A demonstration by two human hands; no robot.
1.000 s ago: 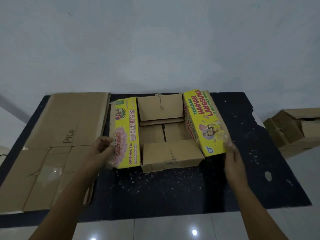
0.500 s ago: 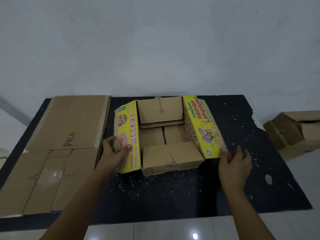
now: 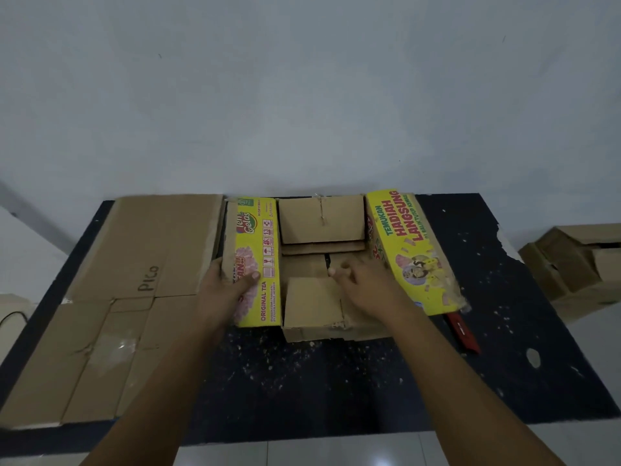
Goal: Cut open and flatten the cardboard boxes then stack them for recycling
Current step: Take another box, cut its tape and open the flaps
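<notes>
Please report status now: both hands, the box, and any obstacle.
Left hand grips yellow box left flap. Right hand reaches inside, blurred, holds nothing seen. Red cutter lies by right flap.

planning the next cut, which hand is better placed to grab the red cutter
Right. The red cutter lies by the yellow box on the right hand side; the left hand grips the opposite flap.

Right hand [image 3: 364, 285] motion-blurred over the box's near flap [image 3: 314, 306] — finger pose and contact unreadable. Red-handled tool [image 3: 462, 332] half hidden under the right yellow flap [image 3: 411, 250]; blade end unseen. Left hand [image 3: 226, 290] covers print on the left yellow flap [image 3: 260, 260]. Box at right [image 3: 578, 264] cut by frame edge. Flattened cardboard [image 3: 111, 297] clipped at left.
</notes>
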